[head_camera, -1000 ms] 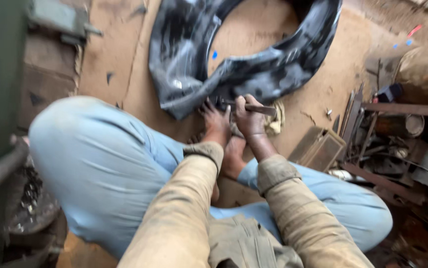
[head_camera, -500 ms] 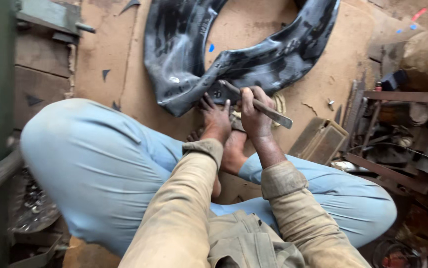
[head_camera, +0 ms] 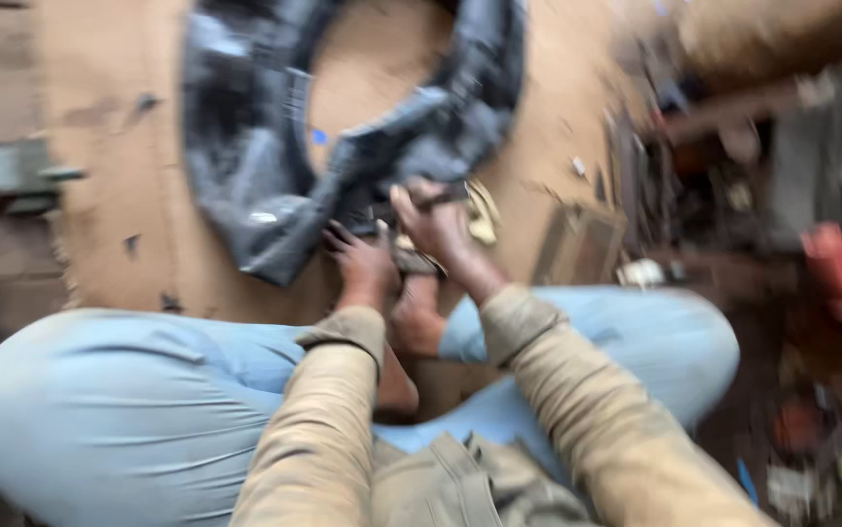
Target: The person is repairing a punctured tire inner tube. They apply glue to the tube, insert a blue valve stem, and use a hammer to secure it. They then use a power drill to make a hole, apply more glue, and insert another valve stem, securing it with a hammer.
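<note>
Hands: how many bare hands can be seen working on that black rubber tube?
2. The left hand rests on the limp black rubber inner tube; the right hand grips a blurred tool beside it. None seem hidden.

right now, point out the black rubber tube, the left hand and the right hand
black rubber tube (head_camera: 245,195): head view, on its folded left side.
left hand (head_camera: 367,263): head view, back of the hand.
right hand (head_camera: 435,224): head view, back of the hand.
</note>
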